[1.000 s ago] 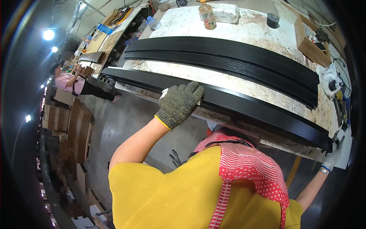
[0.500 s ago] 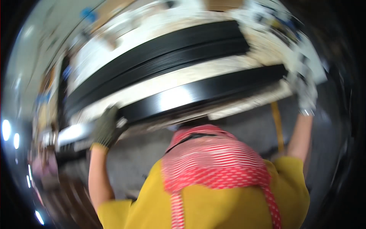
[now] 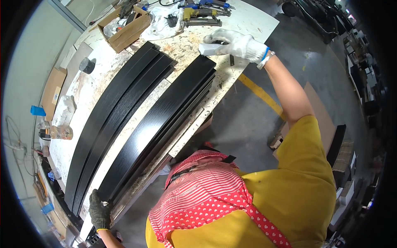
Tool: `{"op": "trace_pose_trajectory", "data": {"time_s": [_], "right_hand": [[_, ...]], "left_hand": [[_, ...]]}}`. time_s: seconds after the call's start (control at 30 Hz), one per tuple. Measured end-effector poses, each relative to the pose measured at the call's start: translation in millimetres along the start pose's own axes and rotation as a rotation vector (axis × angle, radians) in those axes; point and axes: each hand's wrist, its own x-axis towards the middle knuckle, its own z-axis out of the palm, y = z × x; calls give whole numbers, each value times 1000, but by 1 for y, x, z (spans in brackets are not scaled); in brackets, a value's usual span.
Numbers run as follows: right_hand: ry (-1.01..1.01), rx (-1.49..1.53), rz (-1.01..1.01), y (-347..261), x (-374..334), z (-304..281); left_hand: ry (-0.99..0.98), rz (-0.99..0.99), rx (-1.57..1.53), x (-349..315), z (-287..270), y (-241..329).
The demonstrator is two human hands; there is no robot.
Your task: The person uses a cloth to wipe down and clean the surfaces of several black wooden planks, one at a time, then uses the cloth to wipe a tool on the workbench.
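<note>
A long black board [image 3: 159, 105] with a wood-grain surface lies on top of a stack of similar dark pieces along the near table edge. My right hand [image 3: 244, 46], in a white knit glove, grips a white block [image 3: 211, 49] at the board's far end. At its near end, my left hand [image 3: 100, 211] in a dark grey-green glove has its fingers curled beside the board's corner. A small pale bit shows at those fingers; what it is I cannot tell. Farther left, two more black boards [image 3: 118, 99] lie side by side, partly overlapping.
The worn white table [image 3: 252, 20] carries nail guns [image 3: 202, 16], a white cloth [image 3: 162, 25], an open cardboard box [image 3: 124, 31], a dark round cup [image 3: 87, 65] and a jar [image 3: 61, 132]. Right of the table, a yellow line [image 3: 260, 96] crosses the grey floor.
The view has turned and sharpened, so the boards now run from lower left to upper right. My right hand now shows a white block; my left hand is at the board's near end.
</note>
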Motion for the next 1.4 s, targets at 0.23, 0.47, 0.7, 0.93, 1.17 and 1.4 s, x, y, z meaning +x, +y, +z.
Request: {"op": "trace_pose_trajectory", "data": {"time_s": [0.23, 0.47, 0.7, 0.93, 1.17, 1.4], "right_hand": [[-24, 504, 290, -15, -36, 1], [458, -1, 332, -62, -67, 39], [549, -289, 79, -113, -54, 118], [787, 404, 179, -115, -50, 115], [497, -195, 62, -181, -41, 157], [665, 310, 209, -179, -39, 134]], "left_hand": [[30, -12, 39, -4, 6, -6], [5, -28, -9, -2, 1, 0], [-14, -6, 85, -1, 2, -7], [3, 13, 59, -4, 3, -7], [13, 2, 72, -3, -3, 5], [22, 22, -9, -9, -1, 2]]}}
